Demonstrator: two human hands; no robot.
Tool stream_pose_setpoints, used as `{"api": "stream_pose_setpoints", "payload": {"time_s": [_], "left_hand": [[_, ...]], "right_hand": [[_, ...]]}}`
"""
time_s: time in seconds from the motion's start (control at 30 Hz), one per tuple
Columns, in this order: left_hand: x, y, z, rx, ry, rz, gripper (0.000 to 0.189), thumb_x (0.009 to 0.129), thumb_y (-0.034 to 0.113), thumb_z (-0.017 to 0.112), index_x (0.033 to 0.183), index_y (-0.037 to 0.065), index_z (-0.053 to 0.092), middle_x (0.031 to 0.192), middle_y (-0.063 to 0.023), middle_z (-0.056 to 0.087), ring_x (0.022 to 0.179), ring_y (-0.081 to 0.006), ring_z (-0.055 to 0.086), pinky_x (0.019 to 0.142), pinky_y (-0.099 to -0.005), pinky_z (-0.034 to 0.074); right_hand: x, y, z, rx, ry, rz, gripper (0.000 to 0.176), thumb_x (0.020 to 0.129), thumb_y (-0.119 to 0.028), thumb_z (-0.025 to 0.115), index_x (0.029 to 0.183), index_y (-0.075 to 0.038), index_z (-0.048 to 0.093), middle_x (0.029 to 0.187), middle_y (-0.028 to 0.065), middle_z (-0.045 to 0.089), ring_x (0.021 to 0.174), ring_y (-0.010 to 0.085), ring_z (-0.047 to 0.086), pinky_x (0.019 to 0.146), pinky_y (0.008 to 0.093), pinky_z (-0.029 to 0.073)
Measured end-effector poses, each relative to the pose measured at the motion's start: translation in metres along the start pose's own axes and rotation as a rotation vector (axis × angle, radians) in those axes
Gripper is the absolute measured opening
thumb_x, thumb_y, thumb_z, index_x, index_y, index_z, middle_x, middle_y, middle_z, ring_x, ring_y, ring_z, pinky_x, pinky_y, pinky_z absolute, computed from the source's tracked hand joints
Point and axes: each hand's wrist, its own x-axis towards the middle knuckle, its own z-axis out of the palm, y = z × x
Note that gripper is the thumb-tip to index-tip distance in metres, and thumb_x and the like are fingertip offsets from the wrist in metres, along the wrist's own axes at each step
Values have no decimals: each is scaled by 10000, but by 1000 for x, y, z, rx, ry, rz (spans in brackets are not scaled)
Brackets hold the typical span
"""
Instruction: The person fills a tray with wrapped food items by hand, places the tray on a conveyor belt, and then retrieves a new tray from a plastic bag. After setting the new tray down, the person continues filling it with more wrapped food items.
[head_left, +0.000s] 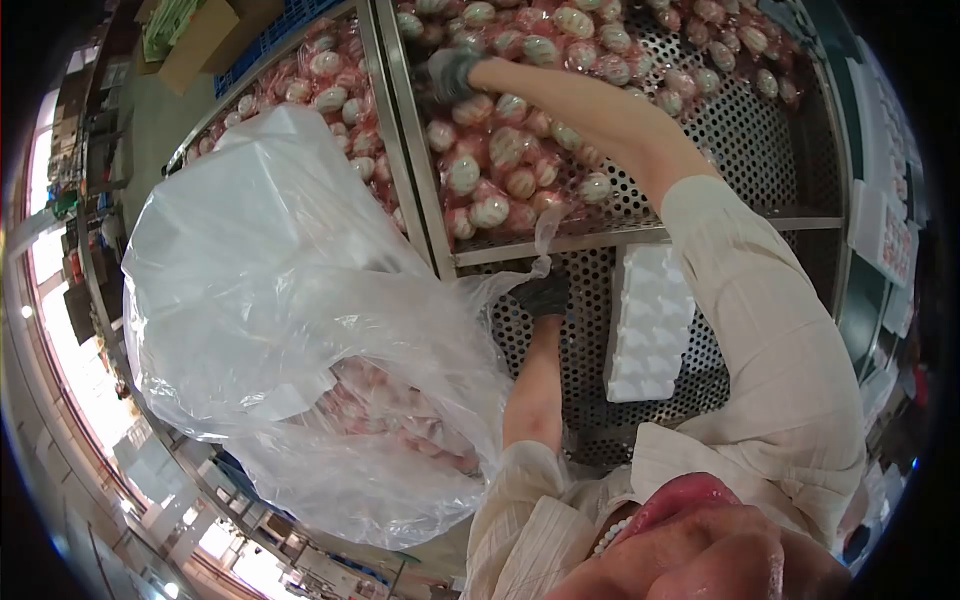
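A dark glove covers my left hand [545, 295], whose fingers are closed on the gathered edge of a large clear plastic bag [250, 230]. Through the bag's mouth, pinkish-white wrapped pieces [390, 410] show inside. My right hand [455, 75], gloved too, reaches across the metal divider's far side, over round white-and-red pieces in clear wrap [510, 147]. Motion smears its fingers, so whether it holds one I cannot tell. Below the crossbar, beside my left hand, a white molded tray [650, 325] with bumpy cups lies on the perforated metal surface [590, 350].
Metal rails [410, 150] split the perforated table into sections. More wrapped pieces [325, 65] fill the left section behind the bag. A cardboard box [210, 45] stands at top left near a blue crate [290, 20]. White foam boxes [880, 230] line the right side.
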Motion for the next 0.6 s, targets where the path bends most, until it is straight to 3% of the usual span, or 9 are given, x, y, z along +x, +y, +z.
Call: {"api": "stream_pose_setpoints", "payload": {"time_s": [0.03,0.07,0.1,0.17,0.3,0.37,0.4,0.47,0.6], "left_hand": [[3,10,-10,94,-42,-2,272,762,284,391,781,25,473,714,-137,495,657,-288,478,605,-400,377],[4,16,-14,191,-81,-8,278,757,290,396,785,23,469,723,-142,494,674,-305,478,618,-403,375],[4,16,-10,188,-77,-11,278,757,290,396,785,23,469,723,-142,494,674,-305,478,618,-403,375],[2,3,3,188,-76,-127,356,732,347,411,799,3,478,756,-188,499,710,-342,478,616,-421,367],[3,4,-5,246,-120,-28,365,728,321,395,811,-19,498,797,-213,507,740,-367,472,680,-444,338],[0,10,-9,258,24,-16,325,713,297,403,739,-3,526,774,-205,516,738,-363,471,700,-446,326],[3,8,-9,245,-46,-24,316,705,297,411,695,6,534,726,-192,521,709,-351,478,674,-438,334],[4,3,-5,229,-118,-40,310,697,298,420,652,16,542,678,-179,526,680,-339,484,649,-431,341],[8,-12,4,211,30,44,308,700,297,429,575,38,540,553,-146,507,560,-312,485,539,-410,346]], "right_hand": [[-16,4,5,-67,-16,-35,424,651,-397,518,985,-136,497,874,127,562,807,297,534,696,376,426],[-57,-5,-26,156,3,-11,425,641,-382,527,982,-128,506,891,118,558,820,281,534,696,361,429],[-67,4,-23,153,2,-16,425,641,-382,527,982,-128,506,891,118,558,820,281,534,696,361,429],[-81,6,-10,66,-67,-24,405,624,-359,540,966,-144,516,850,111,567,794,269,542,668,352,432],[-135,-6,-13,-175,-315,-57,359,622,-362,537,874,-107,559,739,131,575,716,295,552,622,383,438],[-162,-2,-15,-114,-210,-50,322,612,-331,541,869,-137,559,736,114,572,709,284,553,610,379,436],[-174,1,-18,-50,-99,-30,294,602,-300,544,864,-167,559,733,98,569,702,273,553,598,374,434],[-192,4,-25,-7,-139,3,285,607,-300,543,857,-165,558,732,101,568,695,279,550,593,375,432],[-230,21,-43,-119,-324,84,292,647,-305,515,842,-91,556,757,119,572,713,284,552,630,358,437]]}}
